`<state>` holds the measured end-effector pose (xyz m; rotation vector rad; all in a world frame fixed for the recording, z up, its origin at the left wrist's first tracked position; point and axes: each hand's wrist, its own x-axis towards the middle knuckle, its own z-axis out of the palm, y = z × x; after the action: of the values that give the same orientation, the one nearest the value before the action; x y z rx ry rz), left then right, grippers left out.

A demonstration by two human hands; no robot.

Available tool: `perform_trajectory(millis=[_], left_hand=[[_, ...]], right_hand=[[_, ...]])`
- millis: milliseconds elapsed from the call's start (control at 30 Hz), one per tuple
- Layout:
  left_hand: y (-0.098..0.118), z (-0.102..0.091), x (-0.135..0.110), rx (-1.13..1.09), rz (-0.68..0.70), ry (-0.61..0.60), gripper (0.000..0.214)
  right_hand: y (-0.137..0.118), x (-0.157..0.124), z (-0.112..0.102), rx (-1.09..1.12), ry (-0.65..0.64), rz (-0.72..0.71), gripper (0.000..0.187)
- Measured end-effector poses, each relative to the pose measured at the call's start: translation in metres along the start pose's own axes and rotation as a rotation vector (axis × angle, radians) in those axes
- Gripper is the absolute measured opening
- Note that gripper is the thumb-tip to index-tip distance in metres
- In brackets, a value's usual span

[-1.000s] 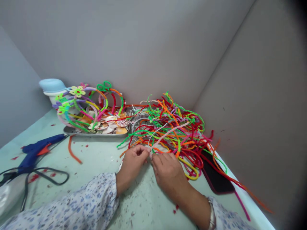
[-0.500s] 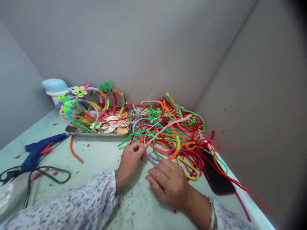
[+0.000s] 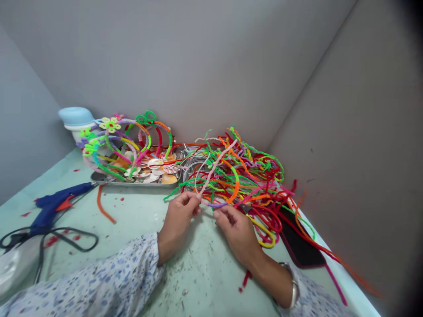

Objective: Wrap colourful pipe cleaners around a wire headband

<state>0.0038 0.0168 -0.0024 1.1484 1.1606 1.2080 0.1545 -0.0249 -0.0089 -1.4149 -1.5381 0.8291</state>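
Observation:
A headband [image 3: 237, 185] is partly wrapped in green, orange and purple pipe cleaner, and its thin bare metal end curves up on the left. My left hand [image 3: 182, 215] pinches it where a pale pink pipe cleaner [image 3: 218, 163] meets the wrapping. The pink strand's loose end points up and to the right. My right hand [image 3: 238, 233] has its thumb and fingers curled at the purple section, closed on the headband; the exact contact is partly hidden by the fingers.
Tangled pipe cleaners [image 3: 261, 193] and wire hoops [image 3: 191, 169] lie behind my hands. A metal tray [image 3: 142, 185] holds shells and finished flowered headbands [image 3: 140, 127]. At left are a blue glue gun [image 3: 53, 204] with its cord and a blue-lidded bottle [image 3: 76, 116]. A dark phone [image 3: 302, 242] lies right.
My right hand has moved up and left to the headband's purple part. The pink pipe cleaner has swung more upright, and the headband has shifted slightly left.

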Motion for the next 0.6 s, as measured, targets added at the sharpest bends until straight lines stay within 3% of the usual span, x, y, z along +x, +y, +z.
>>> perform_trajectory(millis=[233, 400, 600], left_hand=[[0.0017, 0.0011, -0.0039, 0.076, -0.008, -0.034, 0.024], [-0.0021, 0.0016, -0.0045, 0.099, -0.014, -0.077, 0.024], [-0.0070, 0.0007, -0.0025, 0.031, -0.015, -0.098, 0.022]], right_hand=[[0.0041, 0.0097, 0.0000, 0.405, 0.016, 0.246, 0.034], [0.0011, 0.0084, -0.0008, 0.451, -0.064, 0.221, 0.028], [-0.0002, 0.0086, -0.0001, 0.428, -0.055, 0.180, 0.025]])
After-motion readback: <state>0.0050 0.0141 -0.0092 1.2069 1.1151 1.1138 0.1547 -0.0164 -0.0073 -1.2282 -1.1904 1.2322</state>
